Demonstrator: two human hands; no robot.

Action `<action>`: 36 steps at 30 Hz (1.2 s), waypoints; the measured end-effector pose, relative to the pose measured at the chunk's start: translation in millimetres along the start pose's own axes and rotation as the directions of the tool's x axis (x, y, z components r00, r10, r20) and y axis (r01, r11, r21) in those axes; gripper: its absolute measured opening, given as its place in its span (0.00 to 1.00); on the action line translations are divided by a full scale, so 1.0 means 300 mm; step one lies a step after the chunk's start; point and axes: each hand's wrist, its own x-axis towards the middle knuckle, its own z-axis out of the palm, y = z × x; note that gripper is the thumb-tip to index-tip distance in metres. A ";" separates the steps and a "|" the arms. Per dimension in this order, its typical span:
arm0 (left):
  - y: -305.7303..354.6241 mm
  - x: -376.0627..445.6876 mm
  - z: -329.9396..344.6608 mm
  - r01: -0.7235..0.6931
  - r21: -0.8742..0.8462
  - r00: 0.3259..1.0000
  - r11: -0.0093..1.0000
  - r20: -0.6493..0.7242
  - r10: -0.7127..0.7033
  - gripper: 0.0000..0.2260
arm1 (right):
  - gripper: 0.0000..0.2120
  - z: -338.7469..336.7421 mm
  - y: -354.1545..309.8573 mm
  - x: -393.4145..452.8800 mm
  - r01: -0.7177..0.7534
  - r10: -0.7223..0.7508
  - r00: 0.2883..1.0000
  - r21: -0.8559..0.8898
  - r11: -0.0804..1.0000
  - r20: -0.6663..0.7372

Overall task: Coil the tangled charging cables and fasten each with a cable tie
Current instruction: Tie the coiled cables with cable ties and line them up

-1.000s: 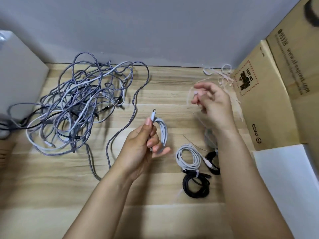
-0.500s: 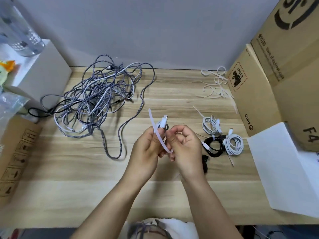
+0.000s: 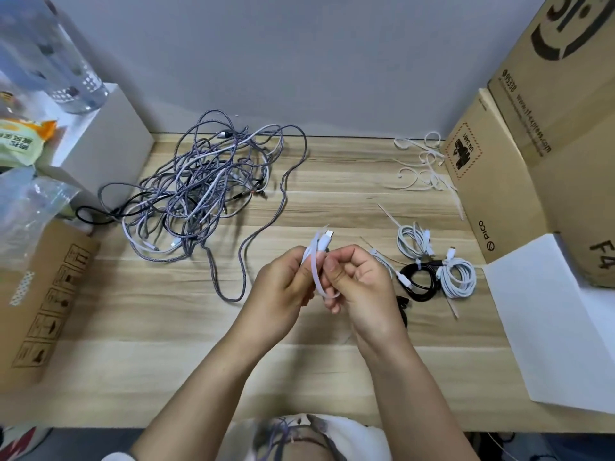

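Head view: left hand [image 3: 283, 287] grips a coiled white charging cable [image 3: 318, 242]; right hand [image 3: 359, 284] pinches a white plastic cable tie [image 3: 316, 277] above the light wooden counter [image 3: 166, 327], grey wall [image 3: 299, 61] behind.

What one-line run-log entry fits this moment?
left hand: grips coiled white cable | right hand: wraps cable tie | tangle: remains

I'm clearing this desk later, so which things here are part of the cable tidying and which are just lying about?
Part of the job:
- left hand gripping the white coiled cable
- right hand pinching the cable tie
- tangled cables
- spare ties
- finished coils

Lying about:
- cardboard boxes
- white sheet
- snack packet
- plastic bottle
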 end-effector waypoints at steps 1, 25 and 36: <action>-0.002 0.001 -0.005 0.010 -0.014 1.000 1.000 0.023 -0.010 0.17 | 0.07 -0.003 0.000 -0.001 -0.006 0.006 1.000 -0.011 1.000 0.005; 0.031 -0.008 0.010 -0.110 0.244 0.934 0.964 -0.306 0.184 0.17 | 0.03 0.016 -0.004 -0.006 -0.318 0.309 0.947 0.425 0.847 0.092; 0.059 -0.041 0.004 -0.152 0.317 0.938 0.936 -0.252 0.238 0.08 | 0.11 0.014 0.008 -0.022 -0.018 0.036 0.994 0.167 0.986 -0.105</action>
